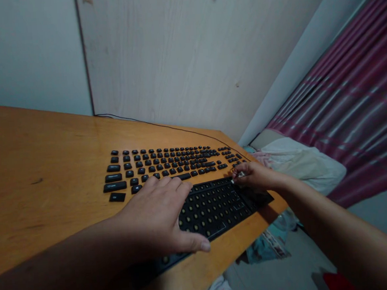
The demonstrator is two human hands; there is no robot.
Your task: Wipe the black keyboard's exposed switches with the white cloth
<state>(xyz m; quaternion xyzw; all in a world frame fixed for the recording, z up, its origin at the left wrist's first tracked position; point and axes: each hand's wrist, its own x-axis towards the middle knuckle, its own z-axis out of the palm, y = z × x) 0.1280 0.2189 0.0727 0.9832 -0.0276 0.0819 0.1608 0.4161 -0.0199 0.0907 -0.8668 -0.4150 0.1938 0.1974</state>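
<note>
A black keyboard (214, 205) without its keycaps lies near the front edge of the wooden table, showing rows of pale round key posts. Across its left part my left hand (158, 205) rests palm down, fingers stretched forward and thumb out to the side, hiding the keys underneath. At the far right end, my right hand (250, 176) pinches a small, partly whitish thing too small to name, its tip close to the keyboard's upper edge. Removed black keycaps (141, 170) stand in ordered rows on the table behind the keyboard.
A thin black cable (165, 125) runs along the back of the wooden table (33, 182) by a pale panel (160, 50). Beyond the right edge are white bedding (301, 164), a turquoise cloth (265, 246) and a pink-purple curtain (352, 89).
</note>
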